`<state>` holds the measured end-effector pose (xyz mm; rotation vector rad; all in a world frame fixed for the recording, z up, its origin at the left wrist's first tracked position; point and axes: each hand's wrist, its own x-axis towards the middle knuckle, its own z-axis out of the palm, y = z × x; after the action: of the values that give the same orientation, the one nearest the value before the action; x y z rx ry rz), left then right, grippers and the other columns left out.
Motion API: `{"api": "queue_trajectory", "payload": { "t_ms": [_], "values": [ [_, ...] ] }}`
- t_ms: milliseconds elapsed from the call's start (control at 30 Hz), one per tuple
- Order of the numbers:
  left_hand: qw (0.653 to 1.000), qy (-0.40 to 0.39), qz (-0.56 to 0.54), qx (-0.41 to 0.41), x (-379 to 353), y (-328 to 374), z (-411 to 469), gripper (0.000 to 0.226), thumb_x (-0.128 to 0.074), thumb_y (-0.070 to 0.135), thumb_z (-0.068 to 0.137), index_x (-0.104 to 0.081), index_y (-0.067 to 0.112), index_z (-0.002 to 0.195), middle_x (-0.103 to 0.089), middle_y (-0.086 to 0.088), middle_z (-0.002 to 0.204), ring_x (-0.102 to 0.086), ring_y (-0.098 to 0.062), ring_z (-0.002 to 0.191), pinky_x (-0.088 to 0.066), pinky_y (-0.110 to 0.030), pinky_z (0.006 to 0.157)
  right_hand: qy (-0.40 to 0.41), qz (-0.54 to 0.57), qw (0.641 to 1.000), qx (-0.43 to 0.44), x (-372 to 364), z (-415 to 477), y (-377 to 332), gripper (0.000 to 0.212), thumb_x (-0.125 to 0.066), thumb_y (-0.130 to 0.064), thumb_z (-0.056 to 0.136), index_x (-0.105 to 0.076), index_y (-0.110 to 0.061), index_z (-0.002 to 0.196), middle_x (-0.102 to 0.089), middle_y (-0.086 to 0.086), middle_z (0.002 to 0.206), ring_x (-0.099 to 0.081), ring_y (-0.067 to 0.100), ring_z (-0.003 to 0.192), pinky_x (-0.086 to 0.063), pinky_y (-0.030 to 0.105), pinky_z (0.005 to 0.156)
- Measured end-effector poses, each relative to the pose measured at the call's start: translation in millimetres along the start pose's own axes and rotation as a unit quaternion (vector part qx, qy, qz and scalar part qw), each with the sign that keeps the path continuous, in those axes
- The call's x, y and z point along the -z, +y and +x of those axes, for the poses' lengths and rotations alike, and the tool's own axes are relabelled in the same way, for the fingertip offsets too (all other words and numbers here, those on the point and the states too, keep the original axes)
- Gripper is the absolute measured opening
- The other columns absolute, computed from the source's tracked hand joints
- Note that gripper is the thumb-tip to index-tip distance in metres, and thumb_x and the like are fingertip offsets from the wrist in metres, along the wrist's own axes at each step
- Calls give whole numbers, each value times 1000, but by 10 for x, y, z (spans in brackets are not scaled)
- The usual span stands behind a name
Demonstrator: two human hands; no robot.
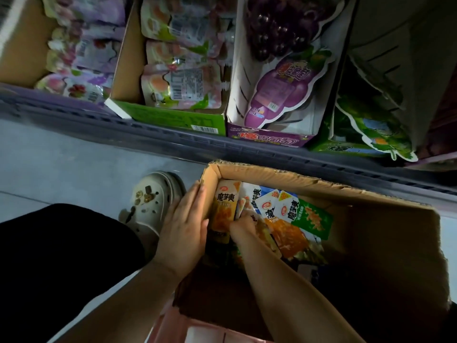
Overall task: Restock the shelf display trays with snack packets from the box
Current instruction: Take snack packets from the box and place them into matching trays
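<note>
An open cardboard box (366, 219) stands on the floor below the shelf, with several snack packets in its left end. An orange packet (225, 206) stands upright against the box's left wall. My left hand (188, 219) lies flat with straight fingers against that wall's outer side and top edge. My right hand (243, 225) reaches into the box with fingers curled around a bunch of packets; a green and white packet (309, 216) and orange ones fan out beside it. Display trays on the shelf above hold pouches: a green tray (173, 117) and a purple grape tray (269, 138).
A dark shelf rail (346, 167) runs across above the box. My white clog (150, 201) stands on the grey floor left of the box. Further trays sit at the far left (22, 58) and far right (366, 134). Something pink (197, 328) lies under the box's near edge.
</note>
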<state>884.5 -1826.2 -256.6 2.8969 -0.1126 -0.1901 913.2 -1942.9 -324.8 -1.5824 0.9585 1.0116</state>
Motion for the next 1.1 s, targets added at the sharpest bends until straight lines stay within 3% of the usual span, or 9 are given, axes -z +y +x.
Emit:
{"api": "queue_trajectory", "payload": {
  "t_ms": [167,300,433,500,567,700,800,933,1100],
  "values": [
    [1000,-2,-13,-6,-1,-37,12,57,-33,21,80,-29,3,134,-50,-18,132,-30,-19,122,-12,-28,106,10,-87,996,37,-31,-6,-92,34,-48,-19,94,-51,-4,125,-60,13,117,-56,27,109,-45,25,80],
    [1000,12,-28,-7,11,-36,-1,55,-33,21,80,-31,2,132,-53,-20,128,-32,-19,119,-24,-32,106,16,-86,994,60,106,-71,17,56,-58,-12,86,-38,-19,137,-59,8,122,-57,23,108,-46,25,78],
    [1000,-6,-8,-13,72,-13,4,54,-36,20,80,-36,0,130,-55,-20,126,-37,-22,119,-30,-46,93,36,-104,992,59,355,-271,70,30,-61,-10,84,-59,-7,114,-63,11,111,-59,25,101,-42,21,63],
    [999,-33,-31,-1,162,40,-10,54,-43,12,86,-31,-1,138,-43,-20,138,-37,-28,129,-22,-38,102,41,-93,993,63,459,-390,107,29,-63,-12,83,-60,-7,112,-64,10,111,-59,24,101,-39,21,67],
    [995,-86,-52,26,266,78,-18,61,-39,15,95,-6,6,145,-14,-12,153,-15,-23,141,0,-29,107,45,-86,993,71,526,-546,131,32,-66,-12,81,-61,-6,112,-64,11,113,-60,23,100,-41,23,70],
    [985,-166,44,22,502,137,-12,69,-29,38,97,15,13,144,10,-4,155,7,-18,142,14,-33,110,50,-48,991,115,651,-930,113,29,-66,-9,80,-62,-7,109,-65,9,110,-61,22,103,-46,24,79],
    [974,-218,37,51,812,262,11,64,-26,46,96,1,17,147,5,-3,155,1,-20,143,6,-41,113,35,-13,987,158,666,-1270,79,29,-65,-9,82,-60,-10,110,-65,3,108,-61,19,103,-46,23,80],
    [924,-253,-247,148,1309,596,-46,54,-27,47,96,-37,12,137,-37,-10,144,-36,-24,131,-30,-28,102,26,48,958,281,665,-1776,-26,23,-65,-3,79,-60,-25,86,-67,-2,96,-64,14,90,-50,23,79],
    [911,-194,-353,92,2035,892,-51,53,-32,50,93,-44,15,132,-41,-4,141,-40,-20,126,-31,-27,100,27,130,906,403,859,-2425,-243,27,-65,0,79,-59,-23,92,-69,-4,92,-66,15,89,-53,31,84]
  ]
}}
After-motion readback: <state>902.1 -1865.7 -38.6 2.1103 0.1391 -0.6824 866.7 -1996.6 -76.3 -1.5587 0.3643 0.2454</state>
